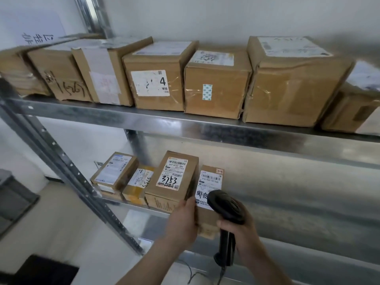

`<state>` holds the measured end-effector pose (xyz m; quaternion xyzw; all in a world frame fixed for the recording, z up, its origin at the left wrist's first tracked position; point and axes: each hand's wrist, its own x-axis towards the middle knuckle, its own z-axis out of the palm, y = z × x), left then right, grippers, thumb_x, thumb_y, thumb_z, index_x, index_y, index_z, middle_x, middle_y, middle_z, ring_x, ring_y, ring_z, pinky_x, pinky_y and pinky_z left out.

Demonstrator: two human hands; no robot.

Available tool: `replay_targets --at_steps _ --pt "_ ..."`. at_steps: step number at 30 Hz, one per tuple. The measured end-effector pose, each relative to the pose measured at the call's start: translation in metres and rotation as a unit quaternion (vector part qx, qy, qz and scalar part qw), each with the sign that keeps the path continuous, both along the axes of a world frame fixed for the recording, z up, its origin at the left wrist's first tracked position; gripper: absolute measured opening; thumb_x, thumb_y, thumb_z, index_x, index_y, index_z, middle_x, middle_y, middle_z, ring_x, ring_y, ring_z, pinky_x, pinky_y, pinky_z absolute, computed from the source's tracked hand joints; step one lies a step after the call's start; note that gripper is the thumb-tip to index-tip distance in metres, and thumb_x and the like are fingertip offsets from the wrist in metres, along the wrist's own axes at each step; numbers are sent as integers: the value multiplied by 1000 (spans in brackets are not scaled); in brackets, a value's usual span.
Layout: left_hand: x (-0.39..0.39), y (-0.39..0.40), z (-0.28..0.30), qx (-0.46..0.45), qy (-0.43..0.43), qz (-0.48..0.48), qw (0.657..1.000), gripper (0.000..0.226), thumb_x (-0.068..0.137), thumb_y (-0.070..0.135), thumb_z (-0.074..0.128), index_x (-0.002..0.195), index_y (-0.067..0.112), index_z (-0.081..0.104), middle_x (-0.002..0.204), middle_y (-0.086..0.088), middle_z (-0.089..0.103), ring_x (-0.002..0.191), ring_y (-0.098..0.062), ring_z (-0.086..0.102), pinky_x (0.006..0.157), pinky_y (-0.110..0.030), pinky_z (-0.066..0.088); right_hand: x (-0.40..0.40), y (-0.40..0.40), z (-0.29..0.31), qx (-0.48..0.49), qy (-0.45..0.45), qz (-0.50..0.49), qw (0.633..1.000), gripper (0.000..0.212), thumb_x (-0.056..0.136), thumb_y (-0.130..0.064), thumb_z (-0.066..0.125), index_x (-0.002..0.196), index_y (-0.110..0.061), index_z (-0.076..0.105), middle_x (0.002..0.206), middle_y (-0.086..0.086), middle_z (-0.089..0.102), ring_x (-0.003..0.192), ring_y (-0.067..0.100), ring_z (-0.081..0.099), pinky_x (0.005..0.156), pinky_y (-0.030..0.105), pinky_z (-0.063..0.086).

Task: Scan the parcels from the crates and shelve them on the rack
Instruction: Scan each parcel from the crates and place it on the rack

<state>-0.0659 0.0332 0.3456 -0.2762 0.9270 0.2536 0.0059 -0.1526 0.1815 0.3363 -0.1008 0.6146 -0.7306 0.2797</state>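
1. Cardboard parcel [207, 194], brown, with a white shipping label bearing barcodes and handwritten black characters, stands at the front edge of the lower shelf [308, 212] of a galvanised steel rack [185, 126].
2. Left hand [182, 221] grips the parcel's left side; the fingers are curled round its edge, with the thumb toward the camera.
3. Right hand [242, 233] holds a black handheld scanner [226, 208] by its handle, fingers wrapped round it; the scanner head lies over the lower right part of the label, and a cable hangs from the handle's base.
4. Just left of the held parcel, touching or nearly so, stands a taller box marked "3753" [171, 179]; further left are a small box with yellow tape [137, 184] and a stack of flat boxes [113, 173].
5. Upper shelf [205, 128] carries a row of larger cartons set side by side, one labelled "4" [153, 83].
6. White wall [205, 17] behind the rack; a dark crate [14, 200] is partly visible at the left edge.
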Motion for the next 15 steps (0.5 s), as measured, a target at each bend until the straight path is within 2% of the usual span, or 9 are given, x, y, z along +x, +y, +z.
replay_targets --at_steps 2,4,7,9,11,13,15 --pt "0 0 -2 -57 -15 -8 998 55 92 13 57 142 27 39 133 -3 52 110 -30 63 89 -41 52 -6 -1 -4 -6 -10 10 1000 64 43 -13 82 106 -17 72 85 9 70 78 29 64 73 44 52" --pt "0 1 -3 -132 -14 -12 991 50 90 14 59 135 29 47 127 -3 52 109 -29 60 82 -41 53 -11 -3 -5 -13 -12 26 1000 66 46 -9 81 110 -12 71 86 12 69 79 31 62 74 45 51" --pt "-6 -1 -5 -238 0 -28 971 40 66 18 81 103 29 68 106 -6 58 96 -31 59 70 -42 53 -19 -8 -5 -14 -24 30 999 66 43 -12 82 107 -20 73 85 14 69 77 33 62 74 48 52" --pt "-12 -6 -8 -278 0 -31 960 36 61 22 85 94 29 70 113 -10 59 109 -37 55 82 -49 51 -24 -10 -4 -17 -28 33 999 64 44 -10 81 106 -25 74 83 14 68 76 32 63 74 49 52" --pt "-18 -13 -10 -277 -8 -35 960 37 67 28 84 100 31 69 131 -13 56 128 -44 46 98 -58 46 -28 -12 -2 -21 -37 38 998 63 46 -8 81 107 -23 74 80 14 66 74 33 62 73 49 52" --pt "-23 -20 -11 -274 -28 -41 960 40 71 31 82 107 32 66 138 -11 53 133 -44 42 102 -60 43 -32 -14 1 -29 -43 47 998 59 51 -2 77 109 -16 71 74 15 63 68 33 59 69 48 50" --pt "-26 -25 -9 -267 -39 -45 962 40 77 31 78 113 33 62 139 -6 52 131 -37 44 102 -55 43 -35 -16 6 -30 -39 56 997 59 55 0 74 112 -12 69 71 15 61 65 32 59 66 46 51"
